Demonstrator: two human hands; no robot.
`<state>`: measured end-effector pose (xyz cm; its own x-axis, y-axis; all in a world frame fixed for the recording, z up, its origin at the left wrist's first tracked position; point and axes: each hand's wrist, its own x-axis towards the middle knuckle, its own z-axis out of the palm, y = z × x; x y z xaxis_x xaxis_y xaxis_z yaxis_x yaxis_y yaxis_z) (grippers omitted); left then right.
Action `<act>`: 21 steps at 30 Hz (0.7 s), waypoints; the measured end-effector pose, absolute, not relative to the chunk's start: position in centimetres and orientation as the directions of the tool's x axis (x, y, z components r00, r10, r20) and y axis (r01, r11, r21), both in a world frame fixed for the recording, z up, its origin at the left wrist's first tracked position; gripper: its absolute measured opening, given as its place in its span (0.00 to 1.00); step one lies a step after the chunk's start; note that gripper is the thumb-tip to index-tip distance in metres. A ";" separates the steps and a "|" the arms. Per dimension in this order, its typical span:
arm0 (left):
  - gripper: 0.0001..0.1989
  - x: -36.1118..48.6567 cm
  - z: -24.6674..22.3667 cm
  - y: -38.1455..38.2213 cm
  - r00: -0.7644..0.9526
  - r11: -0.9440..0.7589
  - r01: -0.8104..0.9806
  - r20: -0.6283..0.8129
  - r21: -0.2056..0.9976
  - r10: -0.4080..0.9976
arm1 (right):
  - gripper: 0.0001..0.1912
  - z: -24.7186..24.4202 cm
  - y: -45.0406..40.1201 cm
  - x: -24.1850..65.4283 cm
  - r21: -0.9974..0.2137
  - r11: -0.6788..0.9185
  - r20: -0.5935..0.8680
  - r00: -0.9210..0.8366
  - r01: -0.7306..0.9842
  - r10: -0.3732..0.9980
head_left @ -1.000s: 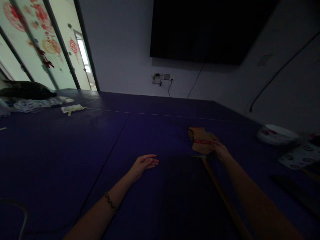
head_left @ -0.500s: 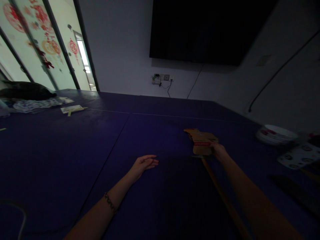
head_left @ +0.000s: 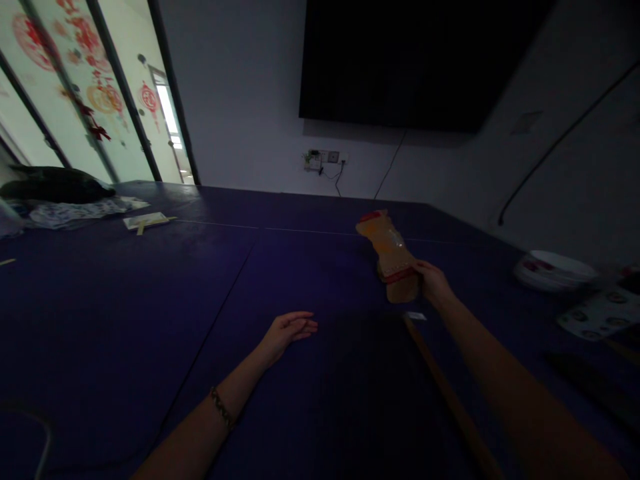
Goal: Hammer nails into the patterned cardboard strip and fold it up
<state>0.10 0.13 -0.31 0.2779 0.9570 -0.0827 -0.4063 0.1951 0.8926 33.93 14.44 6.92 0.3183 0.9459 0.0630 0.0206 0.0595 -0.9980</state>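
Note:
My right hand grips the lower right edge of a brown cardboard piece with wavy sides, red bands and a shiny patch like clear tape. The piece is tilted up over the purple tabletop. Below it lie a small white label-like scrap and a long wooden stick, which runs toward me beside my right forearm. My left hand rests on the table to the left, fingers loosely stretched and holding nothing. A dark mat or shadowed area lies between my arms.
At the right stand a white bowl and a patterned box-like item. A white pad with yellow strips and a dark bundle on cloth lie at the far left. A large screen hangs on the wall above cables.
My right hand has raised and turned the cardboard piece, so its far end now points up and away and shows more of its face. My left hand stays in place.

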 end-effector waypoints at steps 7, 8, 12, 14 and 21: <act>0.28 -0.7 0.3 0.6 0.308 0.313 -0.563 -0.157 0.765 0.938 | 0.06 10.4 11.9 27.1 -0.972 0.036 -0.020 -0.236 0.233 0.971; 0.30 -0.9 0.4 0.5 0.318 0.319 -0.592 -0.149 0.740 0.936 | 0.06 10.4 11.4 26.0 -0.961 0.046 -0.038 -0.297 0.273 0.954; 0.21 -1.1 0.6 0.2 0.274 0.277 -0.666 -0.119 0.693 0.954 | 0.02 10.2 10.8 22.8 -0.913 0.134 -0.050 -0.432 0.384 0.900; 0.23 -0.9 0.5 -0.1 0.252 0.269 -0.650 -0.132 0.711 0.959 | 0.01 10.5 11.0 22.1 -0.893 0.196 0.003 -0.429 0.406 0.903; 0.22 0.2 0.0 0.0 0.114 0.184 -0.695 -0.147 0.695 0.983 | 0.16 8.1 8.0 20.2 -0.906 0.396 0.419 0.437 0.147 0.796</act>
